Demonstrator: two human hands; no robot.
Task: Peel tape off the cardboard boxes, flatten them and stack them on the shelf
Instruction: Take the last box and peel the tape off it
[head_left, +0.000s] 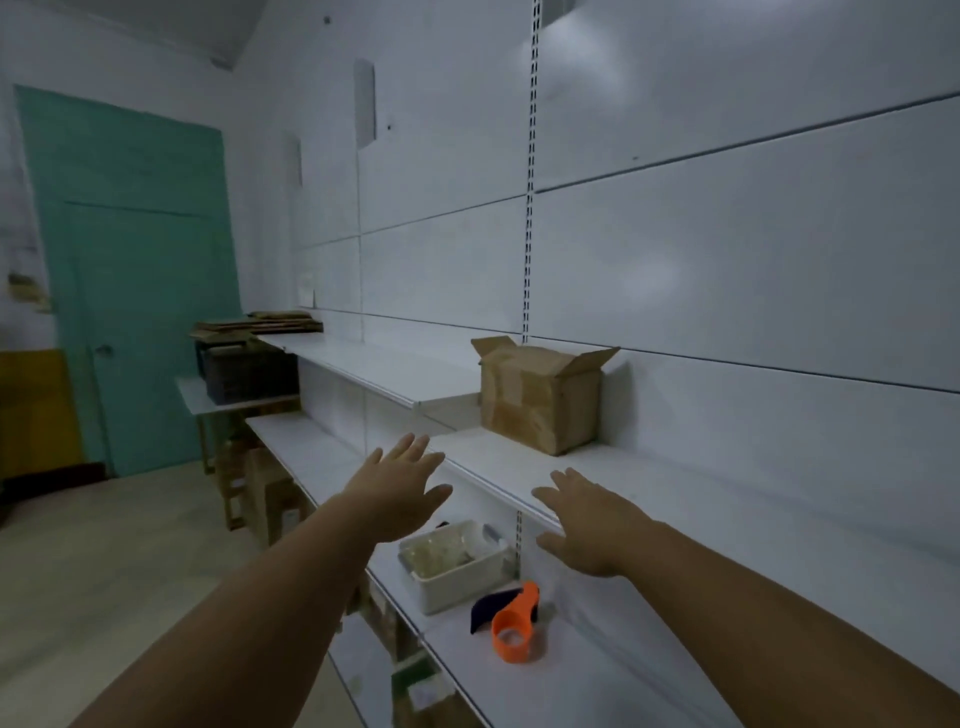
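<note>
Neither hand held anything: the left hand (402, 488) and the right hand (589, 525) were stretched forward, palms down, fingers straight and spread, both empty. They hung over the front edge of the shelf (675, 483); whether the right palm touched that edge could not be told.

The cardboard box (540, 395) stood upright on this shelf, at two o'clock from the left hand and near twelve o'clock from the right, apart from both. Its top flaps were open and its back stood close to the wall panel (727, 291). Paler patches on its front looked like tape, but blur smeared their edges, and its inside was hidden.

At nine o'clock from the box, far along the wall, a stack of flattened cardboard (260, 325) lay above a dark crate (249, 371); the pieces could not be counted.

At six o'clock between the hands, on the lower shelf (571, 670), sat a white tray (457, 577) with unclear contents. An orange tape dispenser (511, 631) lay at five o'clock just beside it. Brown boxes (275, 499) at nine o'clock of the left hand were largely hidden under the shelving.
</note>
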